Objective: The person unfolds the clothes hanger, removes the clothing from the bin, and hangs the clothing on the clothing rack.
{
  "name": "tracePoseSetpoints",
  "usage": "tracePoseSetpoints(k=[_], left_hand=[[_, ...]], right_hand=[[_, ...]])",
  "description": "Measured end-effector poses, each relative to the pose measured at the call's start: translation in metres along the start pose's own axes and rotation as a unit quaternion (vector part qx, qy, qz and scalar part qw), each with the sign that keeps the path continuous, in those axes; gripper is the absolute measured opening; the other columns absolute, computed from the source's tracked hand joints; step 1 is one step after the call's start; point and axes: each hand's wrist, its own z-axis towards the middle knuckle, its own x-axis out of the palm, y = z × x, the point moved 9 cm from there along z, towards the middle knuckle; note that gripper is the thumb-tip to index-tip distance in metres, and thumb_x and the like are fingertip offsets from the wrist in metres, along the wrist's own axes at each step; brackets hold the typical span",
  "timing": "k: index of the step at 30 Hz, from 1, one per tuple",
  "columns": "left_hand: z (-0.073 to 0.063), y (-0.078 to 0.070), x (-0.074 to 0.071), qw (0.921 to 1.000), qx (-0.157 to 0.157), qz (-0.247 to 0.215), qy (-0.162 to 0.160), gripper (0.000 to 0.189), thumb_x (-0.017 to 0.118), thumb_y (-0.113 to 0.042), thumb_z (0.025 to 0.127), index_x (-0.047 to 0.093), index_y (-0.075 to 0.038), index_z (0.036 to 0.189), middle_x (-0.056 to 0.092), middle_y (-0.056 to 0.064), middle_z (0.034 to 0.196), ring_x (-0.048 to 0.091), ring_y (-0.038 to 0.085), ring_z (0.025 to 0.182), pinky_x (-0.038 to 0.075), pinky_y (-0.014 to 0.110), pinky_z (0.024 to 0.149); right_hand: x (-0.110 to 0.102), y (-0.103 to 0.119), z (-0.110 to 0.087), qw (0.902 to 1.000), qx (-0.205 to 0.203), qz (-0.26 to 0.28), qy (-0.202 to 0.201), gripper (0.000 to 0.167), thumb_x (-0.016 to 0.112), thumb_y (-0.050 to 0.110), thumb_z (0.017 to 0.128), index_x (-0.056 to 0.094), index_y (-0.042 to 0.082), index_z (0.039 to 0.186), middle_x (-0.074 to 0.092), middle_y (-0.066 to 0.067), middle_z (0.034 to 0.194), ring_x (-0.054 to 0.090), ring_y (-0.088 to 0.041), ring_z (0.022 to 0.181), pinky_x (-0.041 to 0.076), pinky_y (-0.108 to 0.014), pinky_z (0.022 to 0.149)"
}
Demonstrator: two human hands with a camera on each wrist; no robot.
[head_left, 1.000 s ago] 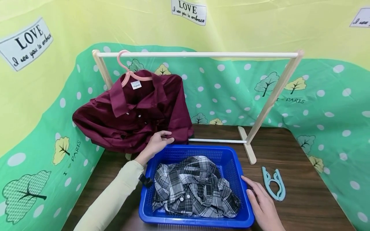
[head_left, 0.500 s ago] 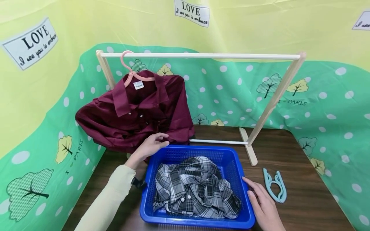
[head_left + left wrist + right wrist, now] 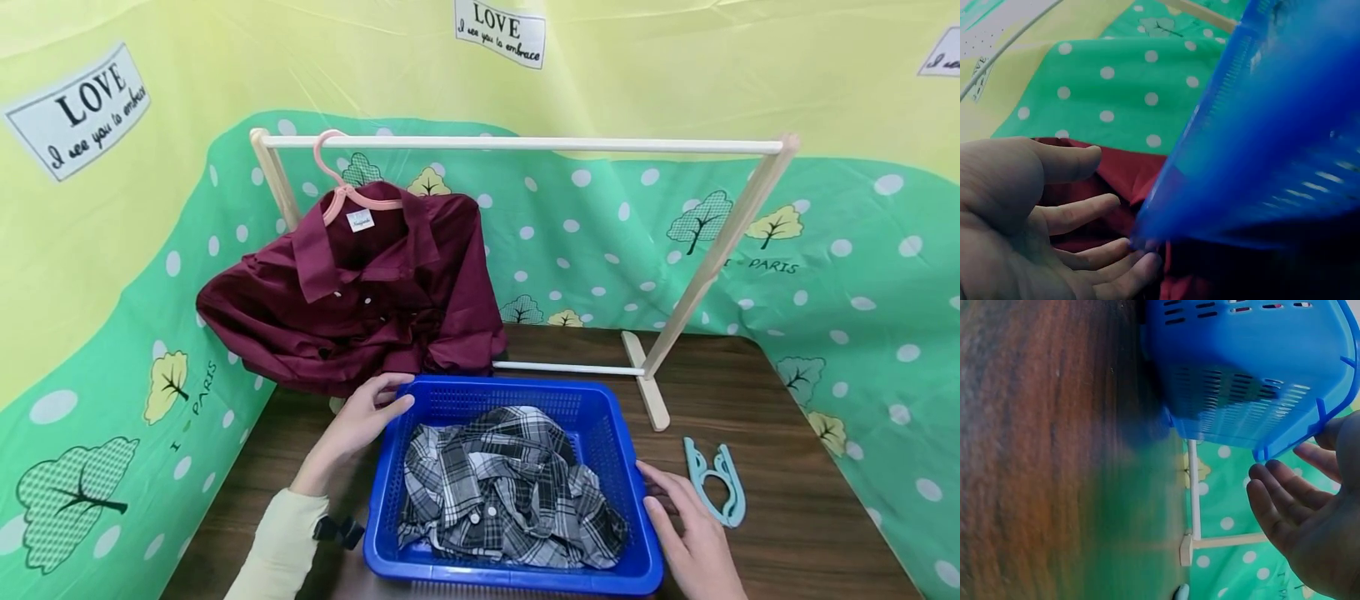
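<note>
A blue plastic basket [image 3: 517,575] stands on the table, with a crumpled black-and-white plaid shirt [image 3: 517,492] inside it. At its back left corner is my left hand [image 3: 363,417], its fingers loosely bent beside the rim; in the left wrist view the fingertips come close to the basket wall, and contact is unclear. My right hand [image 3: 692,525] lies along the right rim with fingers extended, and in the right wrist view the thumb meets the rim. Neither hand grips anything. Behind the basket, a maroon shirt [image 3: 375,292] hangs on a pink hanger [image 3: 327,162].
The pink hanger hooks over the white top rail [image 3: 525,144] of a wooden rack, near its left end. The rack's right foot [image 3: 647,383] rests behind the basket. A folded light-blue hanger [image 3: 735,504] lies on the table to the right. Printed cloth surrounds the table.
My left hand has drawn back from the maroon shirt's lower edge, down and left to the basket's corner. My right hand stays at the right rim.
</note>
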Motion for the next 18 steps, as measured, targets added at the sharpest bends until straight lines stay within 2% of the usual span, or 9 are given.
tracePoseSetpoints(k=[3, 10, 12, 18], left_hand=[[-0.011, 0.007, -0.001, 0.9997, 0.007, -0.021, 0.0, 0.041, 0.069, -0.011, 0.111, 0.063, 0.003, 0.149, 0.06, 0.028, 0.153, 0.062, 0.05, 0.138, 0.053, 0.059, 0.113], [-0.026, 0.028, -0.003, 0.9987, 0.017, -0.046, -0.016, 0.04, 0.072, -0.007, 0.108, 0.066, 0.003, 0.146, 0.067, 0.026, 0.141, 0.069, 0.036, 0.123, 0.055, 0.029, 0.102], [-0.03, 0.033, -0.001, 0.9978, 0.012, -0.062, -0.019, 0.042, 0.073, -0.007, 0.107, 0.066, 0.003, 0.147, 0.068, 0.026, 0.141, 0.07, 0.035, 0.122, 0.055, 0.026, 0.099], [-0.041, 0.042, 0.007, 0.9961, 0.012, -0.084, -0.024, 0.044, 0.075, -0.009, 0.106, 0.065, 0.0, 0.148, 0.07, 0.026, 0.137, 0.071, 0.03, 0.115, 0.059, 0.028, 0.092]], right_hand=[[-0.005, -0.003, 0.001, 1.0, -0.002, -0.005, -0.008, 0.041, 0.07, 0.001, 0.107, 0.069, 0.01, 0.148, 0.07, -0.006, 0.132, 0.061, 0.006, 0.106, 0.047, -0.004, 0.085], [-0.026, -0.018, 0.005, 0.9981, 0.009, -0.02, -0.058, 0.047, 0.078, -0.007, 0.098, 0.073, 0.009, 0.143, 0.072, -0.008, 0.121, 0.056, 0.015, 0.103, 0.047, -0.006, 0.08], [-0.033, -0.026, 0.006, 0.9968, 0.029, -0.024, -0.07, 0.045, 0.078, -0.005, 0.099, 0.074, 0.009, 0.142, 0.071, -0.002, 0.12, 0.054, 0.019, 0.103, 0.047, -0.004, 0.079], [-0.055, -0.059, 0.008, 0.988, 0.105, -0.026, -0.11, 0.037, 0.08, -0.003, 0.099, 0.078, 0.007, 0.135, 0.062, 0.029, 0.114, 0.053, 0.026, 0.095, 0.045, -0.002, 0.076]])
